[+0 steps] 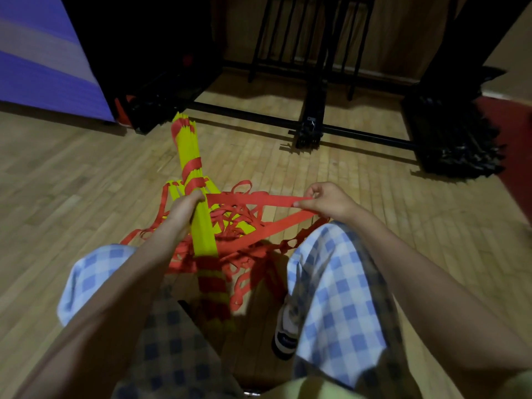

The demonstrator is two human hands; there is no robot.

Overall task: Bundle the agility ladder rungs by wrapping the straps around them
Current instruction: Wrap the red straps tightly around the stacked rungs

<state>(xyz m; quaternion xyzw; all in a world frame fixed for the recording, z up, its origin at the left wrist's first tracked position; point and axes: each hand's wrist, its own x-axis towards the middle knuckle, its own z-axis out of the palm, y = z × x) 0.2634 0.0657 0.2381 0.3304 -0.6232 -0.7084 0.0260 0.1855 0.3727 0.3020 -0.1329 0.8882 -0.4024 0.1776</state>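
Observation:
A stack of yellow ladder rungs (pixel 201 226) runs lengthwise from between my knees out over the wooden floor, its far end lifted. My left hand (pixel 184 210) is closed around the middle of this stack. Red strap (pixel 267 200) is wound a few turns around the rungs just beyond that hand and stretches taut to the right. My right hand (pixel 325 201) pinches this strap between thumb and fingers, about level with my left hand. More loose red strap (pixel 239 249) lies tangled below the stack, between my legs.
A black metal frame (pixel 311 122) with floor bars stands ahead on the wooden floor. Black bundled gear (pixel 454 145) lies at the right, a purple panel (pixel 43 59) at the left. My checked trouser knees (pixel 331 269) flank the bundle; a shoe (pixel 285 329) rests underneath.

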